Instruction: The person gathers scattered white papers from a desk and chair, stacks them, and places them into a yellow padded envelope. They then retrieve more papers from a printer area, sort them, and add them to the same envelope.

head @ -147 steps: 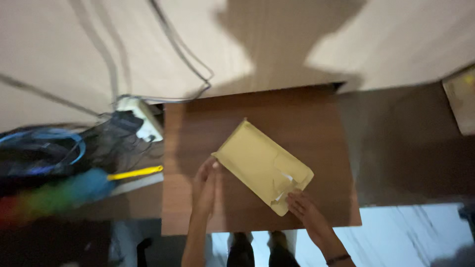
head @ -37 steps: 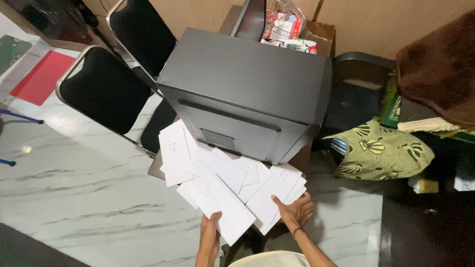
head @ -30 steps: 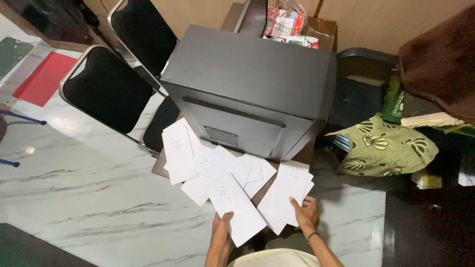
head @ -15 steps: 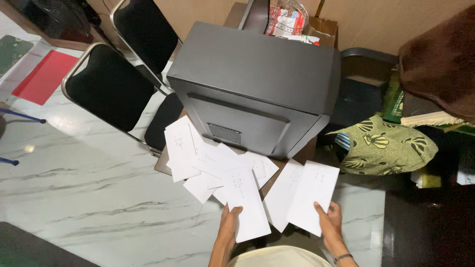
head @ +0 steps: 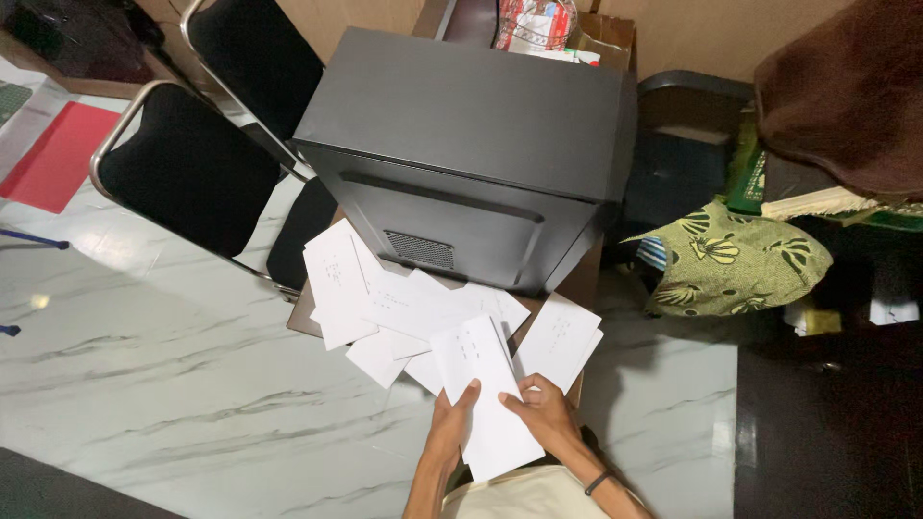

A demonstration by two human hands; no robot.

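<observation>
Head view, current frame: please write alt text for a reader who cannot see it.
Seen from above, both hands, left hand and right hand, hold one white envelope over a loose spread of white envelopes on a small brown table. Behind them stands a dark grey box, with black chairs on the marble floor to the left.

Single head view, looking steeply down from above; black cabinet (head: pixel 461 144) mid-frame, marble floor (head: pixel 173 384) left, own hands close at bottom edge.

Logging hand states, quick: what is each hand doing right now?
Left hand: closed on the left edge of a white envelope.
Right hand: gripping the same envelope's right edge, fingers on top.
</observation>
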